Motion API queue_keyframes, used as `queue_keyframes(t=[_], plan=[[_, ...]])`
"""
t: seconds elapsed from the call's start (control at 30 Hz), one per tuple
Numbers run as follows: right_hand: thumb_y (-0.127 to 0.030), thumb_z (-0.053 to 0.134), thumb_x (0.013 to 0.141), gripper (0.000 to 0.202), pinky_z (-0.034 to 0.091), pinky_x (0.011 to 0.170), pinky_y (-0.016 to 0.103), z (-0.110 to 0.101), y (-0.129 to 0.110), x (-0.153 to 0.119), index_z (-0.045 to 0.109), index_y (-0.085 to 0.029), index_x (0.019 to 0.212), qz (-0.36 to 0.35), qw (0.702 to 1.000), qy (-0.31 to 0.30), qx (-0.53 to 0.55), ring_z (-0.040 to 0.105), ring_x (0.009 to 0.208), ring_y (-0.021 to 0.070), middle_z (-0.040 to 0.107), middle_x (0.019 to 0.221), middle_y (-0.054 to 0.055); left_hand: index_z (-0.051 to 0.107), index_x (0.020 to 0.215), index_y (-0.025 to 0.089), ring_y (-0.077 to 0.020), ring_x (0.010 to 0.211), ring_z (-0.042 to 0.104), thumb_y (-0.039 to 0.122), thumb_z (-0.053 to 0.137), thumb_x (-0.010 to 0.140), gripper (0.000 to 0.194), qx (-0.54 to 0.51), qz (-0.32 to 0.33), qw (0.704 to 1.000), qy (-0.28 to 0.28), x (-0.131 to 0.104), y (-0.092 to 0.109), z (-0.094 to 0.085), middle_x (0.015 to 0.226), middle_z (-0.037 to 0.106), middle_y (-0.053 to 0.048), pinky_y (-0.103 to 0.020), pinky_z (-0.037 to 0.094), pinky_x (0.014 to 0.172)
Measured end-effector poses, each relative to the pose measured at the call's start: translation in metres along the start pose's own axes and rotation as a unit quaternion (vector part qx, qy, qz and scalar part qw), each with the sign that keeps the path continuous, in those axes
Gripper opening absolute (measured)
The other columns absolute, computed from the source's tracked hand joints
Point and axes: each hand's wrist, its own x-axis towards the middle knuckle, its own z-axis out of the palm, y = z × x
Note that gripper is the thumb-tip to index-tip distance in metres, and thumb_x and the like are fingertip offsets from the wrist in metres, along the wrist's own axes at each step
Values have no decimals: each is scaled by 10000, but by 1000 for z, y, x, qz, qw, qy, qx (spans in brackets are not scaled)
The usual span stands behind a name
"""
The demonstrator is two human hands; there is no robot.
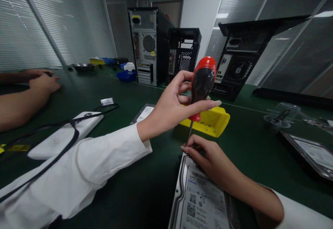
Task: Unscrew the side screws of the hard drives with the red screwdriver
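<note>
My left hand (173, 102) is closed around the black and red handle of a screwdriver (203, 83), with the thumb stretched along its near side. The shaft slants down to the far left corner of a silver Samsung hard drive (200, 197), which lies label up on the green table. My right hand (205, 154) is closed at that corner, thumb and fingertips pinched about the lower end of the shaft. Those fingers hide the tip and any screw under it. Just beyond the hands stands a yellow bin (215, 121) with small dark pieces inside.
Another hard drive (144, 113) lies behind my left wrist, and one more (309, 149) sits at the right. A white power bank (65, 135) with a black cable is at the left, near another person's hands (44, 81). Computer cases (149, 45) line the back.
</note>
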Motion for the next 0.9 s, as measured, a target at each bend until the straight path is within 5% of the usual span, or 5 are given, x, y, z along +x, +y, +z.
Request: queue_keyframes(t=[0.37,0.63,0.9], plan=[[-245,542,863,136,377,603,209,-2,4,-1,539,-147,769,-17,1000,6,-7,519,667,91,585,733,-2,541,1087,151,-182,1027,619,130,585,827,265,-2,-53,983,-173,5,22,-9,1046,646,-39,-284,539,871],[-227,531,869,113,389,598,210,-2,3,0,543,-145,791,-16,1000,3,-6,532,660,95,595,740,1,390,1290,319,-190,992,637,127,601,799,568,-16,-72,984,-165,2,13,-6,1241,517,-1,-300,550,839],[-222,533,866,108,366,579,207,-2,4,-2,522,-152,783,-25,1000,-4,-7,505,633,86,561,701,-16,449,1248,191,-161,848,644,185,691,741,562,40,-39,994,-97,1,18,-1,880,634,-2,-281,542,767]])
